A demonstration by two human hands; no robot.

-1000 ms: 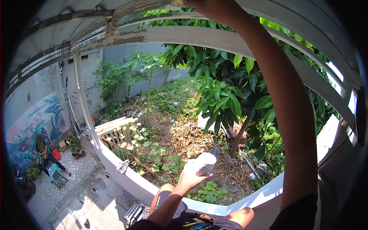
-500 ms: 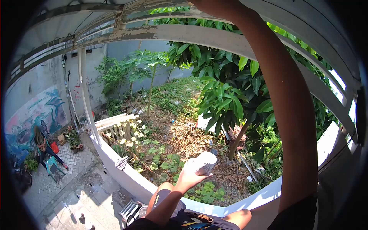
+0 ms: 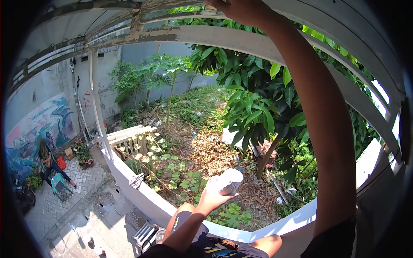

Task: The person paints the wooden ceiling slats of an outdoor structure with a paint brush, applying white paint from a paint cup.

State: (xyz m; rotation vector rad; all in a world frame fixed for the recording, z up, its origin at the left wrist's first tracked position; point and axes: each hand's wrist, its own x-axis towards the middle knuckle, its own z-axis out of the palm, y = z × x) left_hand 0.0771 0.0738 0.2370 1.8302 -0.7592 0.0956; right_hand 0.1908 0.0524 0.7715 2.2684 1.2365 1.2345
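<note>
In my left hand (image 3: 211,195), low at the centre, is a pale white container (image 3: 229,182), its near end rounded and in bright sun. The fingers wrap round it, and its opening is not plain to see. My right hand (image 3: 241,10) reaches up to the top edge of the view, by the upper bar of a white metal frame (image 3: 215,38) with flaking, brownish patches. Its fingers are bent, with something small and tan at their tips, too cut off to name.
I sit at a curved white wall ledge (image 3: 165,210). Below lie a leafy yard and a tree (image 3: 254,103). A ladder (image 3: 145,234) stands lower left. On the paving a person (image 3: 48,160) is by a green stool (image 3: 60,187). A slim post (image 3: 95,99) rises at the left.
My right hand has shifted left along the upper bar and shows more of itself. The left hand with the white container stays in about the same place.
</note>
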